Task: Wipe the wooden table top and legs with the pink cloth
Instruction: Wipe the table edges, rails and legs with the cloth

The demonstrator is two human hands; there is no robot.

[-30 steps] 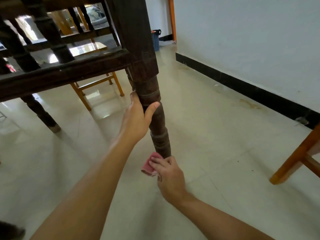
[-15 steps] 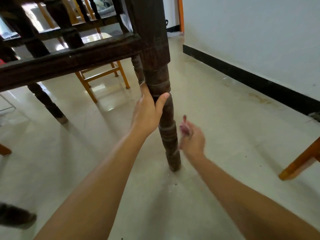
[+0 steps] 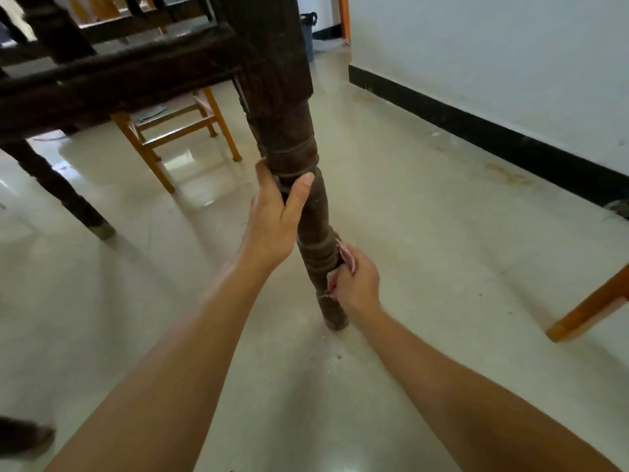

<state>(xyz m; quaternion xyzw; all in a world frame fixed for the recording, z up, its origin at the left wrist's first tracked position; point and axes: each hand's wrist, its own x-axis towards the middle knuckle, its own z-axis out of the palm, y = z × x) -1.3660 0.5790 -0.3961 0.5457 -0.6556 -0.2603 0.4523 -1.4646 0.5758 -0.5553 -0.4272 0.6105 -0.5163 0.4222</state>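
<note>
Pink cloth (image 3: 345, 258) bunched in our closed right hand (image 3: 357, 284) presses the turned table leg (image 3: 315, 229) below our clasping left hand (image 3: 275, 221): we should wrap round, chasing grooves.

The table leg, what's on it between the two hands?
Nothing: in the head view, only bare dark turned wood of the table leg shows between the left hand above and the right hand, which presses the pink cloth to it lower down.

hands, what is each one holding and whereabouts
The left hand grips the table leg at its upper turned part. The right hand holds the bunched pink cloth against the leg's lower part.
</note>
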